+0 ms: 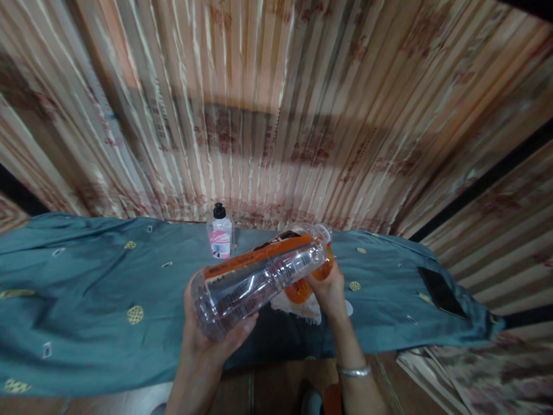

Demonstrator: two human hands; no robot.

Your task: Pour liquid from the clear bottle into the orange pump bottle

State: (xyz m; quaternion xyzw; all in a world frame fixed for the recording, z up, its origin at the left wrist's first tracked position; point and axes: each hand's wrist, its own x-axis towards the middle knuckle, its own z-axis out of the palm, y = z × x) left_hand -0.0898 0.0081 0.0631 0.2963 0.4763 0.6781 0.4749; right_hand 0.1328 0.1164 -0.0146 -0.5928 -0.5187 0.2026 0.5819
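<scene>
My left hand is wrapped round the base of a large clear plastic bottle with an orange label. This bottle is tilted, its neck pointing up and to the right, and no liquid shows in it. My right hand grips a second bottle holding orange liquid, partly hidden behind the clear one. The mouth of the clear bottle is close to the top of the orange one; whether they touch I cannot tell. Under the orange bottle lies a white cloth.
A small clear bottle with a black cap and pink label stands toward the back. A dark flat phone-like object lies at the right on the teal cloth. A small white round item sits beside my right wrist. Patterned curtains hang behind.
</scene>
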